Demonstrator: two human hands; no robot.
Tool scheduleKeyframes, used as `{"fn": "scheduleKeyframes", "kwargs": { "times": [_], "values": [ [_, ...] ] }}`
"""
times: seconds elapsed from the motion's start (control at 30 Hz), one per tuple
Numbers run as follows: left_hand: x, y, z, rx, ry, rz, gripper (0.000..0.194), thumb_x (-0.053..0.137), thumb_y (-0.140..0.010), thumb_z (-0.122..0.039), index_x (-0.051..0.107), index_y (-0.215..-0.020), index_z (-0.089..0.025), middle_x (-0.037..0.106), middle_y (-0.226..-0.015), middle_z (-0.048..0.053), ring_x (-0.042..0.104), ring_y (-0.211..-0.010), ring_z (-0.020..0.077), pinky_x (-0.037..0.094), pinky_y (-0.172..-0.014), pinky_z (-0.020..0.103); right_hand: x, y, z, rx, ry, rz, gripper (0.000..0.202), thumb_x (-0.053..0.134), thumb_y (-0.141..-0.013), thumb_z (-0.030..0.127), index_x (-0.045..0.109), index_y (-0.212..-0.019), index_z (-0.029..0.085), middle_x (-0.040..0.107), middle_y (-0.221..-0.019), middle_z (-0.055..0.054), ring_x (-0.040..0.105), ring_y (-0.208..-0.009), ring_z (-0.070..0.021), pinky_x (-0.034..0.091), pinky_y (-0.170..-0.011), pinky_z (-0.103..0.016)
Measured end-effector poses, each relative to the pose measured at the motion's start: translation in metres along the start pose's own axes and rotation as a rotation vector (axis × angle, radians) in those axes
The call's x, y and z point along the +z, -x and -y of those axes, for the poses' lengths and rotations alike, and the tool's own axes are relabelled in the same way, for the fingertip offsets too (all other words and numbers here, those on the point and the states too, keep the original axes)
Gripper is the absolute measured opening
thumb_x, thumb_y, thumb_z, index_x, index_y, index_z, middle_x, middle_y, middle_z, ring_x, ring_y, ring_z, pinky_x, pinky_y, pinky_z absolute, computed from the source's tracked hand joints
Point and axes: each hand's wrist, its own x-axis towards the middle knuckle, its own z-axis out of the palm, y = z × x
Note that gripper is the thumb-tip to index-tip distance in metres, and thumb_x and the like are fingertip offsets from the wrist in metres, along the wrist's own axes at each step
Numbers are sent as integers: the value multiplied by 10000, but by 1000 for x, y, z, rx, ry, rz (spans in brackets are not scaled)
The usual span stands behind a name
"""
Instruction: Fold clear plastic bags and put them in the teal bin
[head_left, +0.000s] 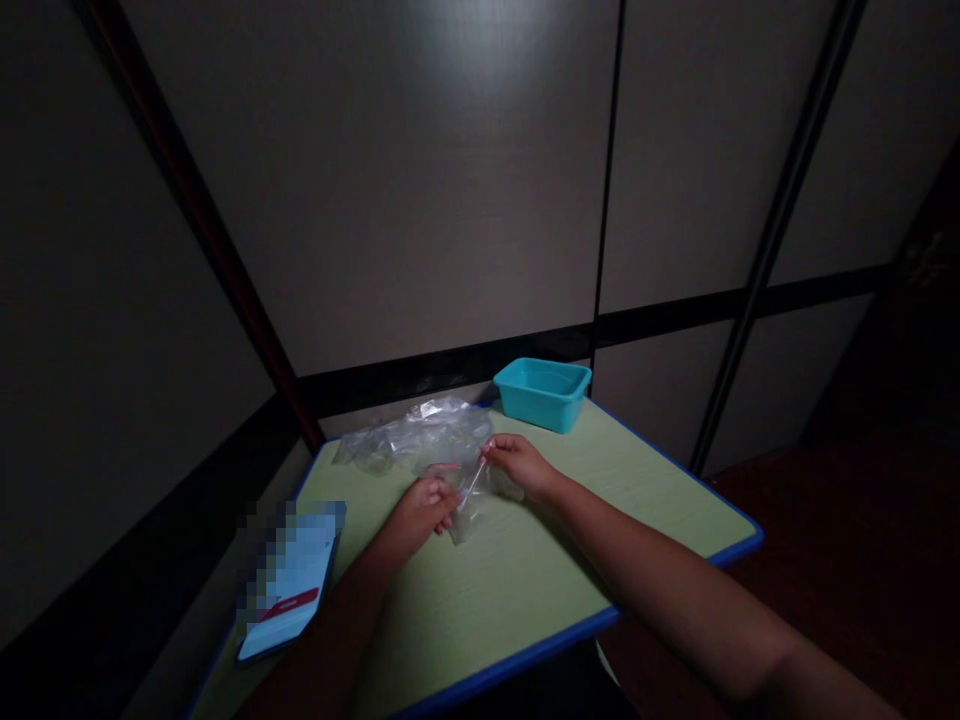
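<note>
Holding clear bag [466, 524] between left hand [420, 510] and right hand [523, 466] over green blue-edged table [525, 580]. Got crumpled clear plastic [420, 436] at far left, teal bin [534, 407] at far right, lit-screen device [301, 572] at near left.

Plastic bags [431, 432] left of tub [536, 408]

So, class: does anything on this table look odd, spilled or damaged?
Only the device at left: blocky squares blur part of it, hiding detail. The plastic at the back is crumpled, but nothing looks spilled.
</note>
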Motion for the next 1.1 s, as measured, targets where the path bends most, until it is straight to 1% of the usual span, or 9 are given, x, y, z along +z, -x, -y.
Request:
{"fn": "scheduleKeyframes", "kwargs": {
  "times": [0.13,0.27,0.4,0.5,0.63,0.77,0.83,0.97,1.1],
  "values": [
    [-3,1,0,21,-87,-19,422,690,-592,-396,589,-929,-161,560,-650,-30,483,-473,86,365,-439,205,-4,-2,2,-36,14,-19,400,641,-669,524,532,-547,159,578,-551,-9,495,-555,-122,364,-597,-266],
    [-7,1,-4,40,-167,-50,262,643,-637,-405,583,-730,-168,533,-596,-33,477,-505,102,371,-467,211,-4,0,7,-34,-28,-31,424,606,-695,563,506,-573,170,563,-497,-1,499,-490,-122,376,-555,-269],
    [-12,1,-11,147,-163,-172,232,614,-673,-394,556,-628,-173,530,-611,-23,505,-602,124,395,-548,217,-3,1,10,16,-113,-21,384,619,-697,543,483,-626,191,466,-387,49,445,-397,-113,376,-486,-260],
    [-15,1,-14,168,-16,-266,238,629,-682,-397,559,-634,-174,565,-641,-17,539,-666,134,419,-643,226,-2,3,10,119,-201,7,350,641,-686,512,543,-732,179,471,-430,58,415,-390,-95,354,-431,-235],
    [-14,1,-16,106,335,-290,289,683,-635,-424,567,-711,-171,634,-697,16,605,-713,164,460,-706,261,-1,9,11,224,-175,191,362,732,-601,446,594,-758,150,530,-533,44,428,-424,-70,313,-402,-200],
    [-12,3,-20,47,499,-372,321,694,-629,-408,505,-762,-185,625,-643,-8,605,-577,152,486,-578,265,-1,12,10,348,27,410,313,759,-563,380,587,-622,125,507,-455,48,416,-379,-58,294,-391,-192],
    [-13,4,-22,18,508,-411,281,661,-678,-381,476,-771,-191,618,-634,-20,574,-488,130,475,-504,250,-1,12,8,361,46,369,308,744,-577,381,575,-610,126,538,-484,37,452,-412,-61,327,-421,-187],
    [-14,4,-23,-73,556,-427,149,552,-791,-300,442,-778,-201,619,-662,-16,560,-446,116,473,-469,244,0,10,7,289,-56,154,316,725,-592,392,531,-659,151,607,-624,15,543,-530,-86,399,-484,-193],
    [-12,6,-26,-283,594,-259,162,542,-817,-326,504,-851,-172,651,-772,67,620,-550,163,495,-514,280,-2,7,9,283,-66,-40,320,682,-634,410,464,-688,182,577,-572,35,556,-484,-104,429,-466,-217]
  ]
}}
